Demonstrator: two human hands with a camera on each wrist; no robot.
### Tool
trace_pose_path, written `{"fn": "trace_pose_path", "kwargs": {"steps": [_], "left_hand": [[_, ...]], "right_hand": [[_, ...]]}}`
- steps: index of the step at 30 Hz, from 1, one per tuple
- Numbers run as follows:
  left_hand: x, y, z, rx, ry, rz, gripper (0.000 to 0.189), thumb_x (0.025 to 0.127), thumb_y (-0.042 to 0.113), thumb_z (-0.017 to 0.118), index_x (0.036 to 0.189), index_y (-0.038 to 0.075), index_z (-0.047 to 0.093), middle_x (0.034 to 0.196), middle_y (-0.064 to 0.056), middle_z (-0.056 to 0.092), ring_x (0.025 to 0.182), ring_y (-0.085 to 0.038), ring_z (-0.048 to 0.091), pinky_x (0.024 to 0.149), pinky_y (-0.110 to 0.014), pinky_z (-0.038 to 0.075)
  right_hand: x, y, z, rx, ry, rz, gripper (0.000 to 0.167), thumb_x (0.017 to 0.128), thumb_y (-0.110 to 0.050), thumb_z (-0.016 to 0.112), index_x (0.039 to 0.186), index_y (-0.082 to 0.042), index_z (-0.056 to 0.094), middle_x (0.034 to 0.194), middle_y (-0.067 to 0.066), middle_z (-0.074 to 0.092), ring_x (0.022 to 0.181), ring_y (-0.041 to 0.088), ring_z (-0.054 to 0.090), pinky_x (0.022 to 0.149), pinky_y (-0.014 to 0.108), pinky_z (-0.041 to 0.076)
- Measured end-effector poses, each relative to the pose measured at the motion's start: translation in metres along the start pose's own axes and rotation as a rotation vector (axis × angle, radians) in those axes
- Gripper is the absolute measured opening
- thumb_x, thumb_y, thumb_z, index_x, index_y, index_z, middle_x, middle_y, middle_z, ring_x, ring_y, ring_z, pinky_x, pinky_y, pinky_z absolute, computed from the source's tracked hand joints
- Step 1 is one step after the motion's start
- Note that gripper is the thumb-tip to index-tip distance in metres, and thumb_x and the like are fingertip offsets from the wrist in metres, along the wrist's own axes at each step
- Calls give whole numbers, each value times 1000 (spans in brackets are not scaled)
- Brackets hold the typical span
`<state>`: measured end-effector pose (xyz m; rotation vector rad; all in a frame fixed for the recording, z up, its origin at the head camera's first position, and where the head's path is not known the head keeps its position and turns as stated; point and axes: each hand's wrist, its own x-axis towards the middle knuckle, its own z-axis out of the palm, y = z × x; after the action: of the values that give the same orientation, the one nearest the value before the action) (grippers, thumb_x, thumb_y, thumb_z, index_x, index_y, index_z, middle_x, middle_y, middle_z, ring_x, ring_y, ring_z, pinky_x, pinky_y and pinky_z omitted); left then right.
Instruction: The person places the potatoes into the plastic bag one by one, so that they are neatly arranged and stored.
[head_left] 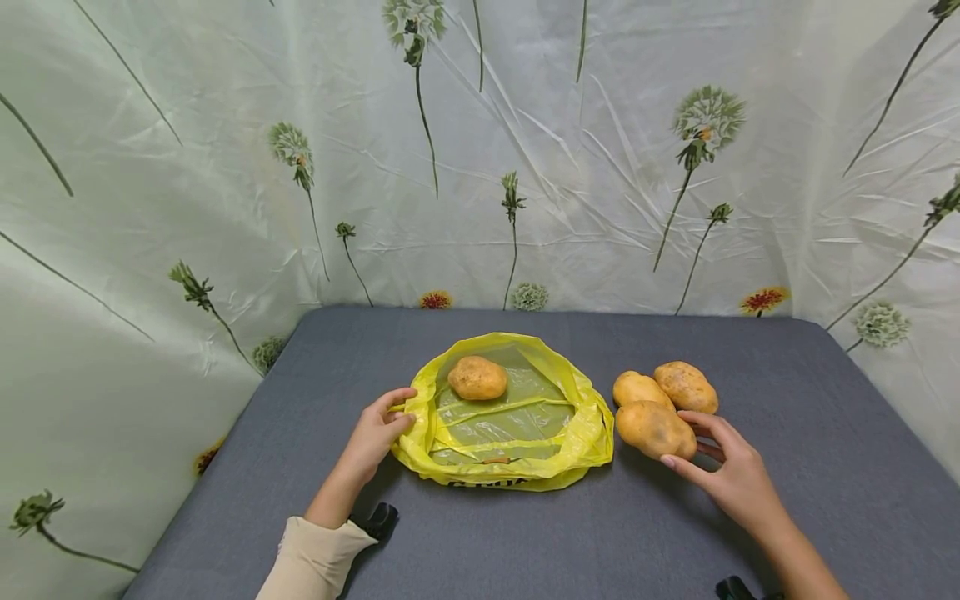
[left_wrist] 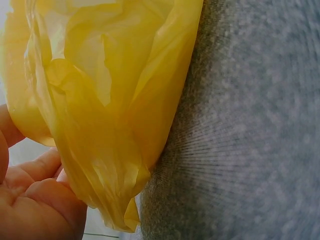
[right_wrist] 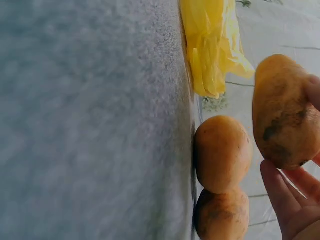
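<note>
A yellow plastic bag [head_left: 592,425] lies with its mouth spread wide, and one potato [head_left: 477,378] rests inside near its back left. My left hand [head_left: 382,429] pinches the bag's left rim between thumb and fingers; the left wrist view shows the gathered yellow film [left_wrist: 115,130] beside the palm. To the right of the bag, my right hand [head_left: 731,467] grips a potato [head_left: 654,430] by its side. The right wrist view has this potato [right_wrist: 282,112], dark-blotched, held up off the cloth. Two more potatoes, one paler [head_left: 639,389] and one browner [head_left: 686,387], sit just behind it.
Dark grey cloth [head_left: 480,542] covers the table under everything. Behind and at the sides hangs a pale curtain [head_left: 600,167] printed with dandelions. Black wrist-camera mounts show near the left wrist [head_left: 382,521] and the right wrist [head_left: 735,588].
</note>
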<state>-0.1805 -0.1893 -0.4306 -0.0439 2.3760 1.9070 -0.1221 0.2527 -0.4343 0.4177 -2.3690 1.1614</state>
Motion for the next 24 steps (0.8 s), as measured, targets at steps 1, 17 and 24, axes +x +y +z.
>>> {"fn": "trace_pose_path", "kwargs": {"steps": [1,17,24], "left_hand": [[-2,3,0,2,-1,3,40,85,-2,54,124,-1,47,111,-18,51,80,-16,52,63,-24,44],[-14,21,4,25,-1,19,38,85,-3,52,123,-4,47,116,-19,49,80,-15,51,63,-23,43],[-13,21,3,19,-3,28,38,85,-4,52,123,-5,47,111,-19,50,78,-14,51,62,-23,43]], "right_hand": [[2,-1,1,6,8,-12,62,56,4,81,112,1,56,105,-1,53,93,-4,49,73,8,40],[30,-34,31,29,41,-37,61,58,2,81,113,3,54,106,10,53,92,3,47,73,8,40],[45,-50,48,70,24,-6,58,61,3,79,113,4,53,106,13,52,91,11,48,73,10,41]]}}
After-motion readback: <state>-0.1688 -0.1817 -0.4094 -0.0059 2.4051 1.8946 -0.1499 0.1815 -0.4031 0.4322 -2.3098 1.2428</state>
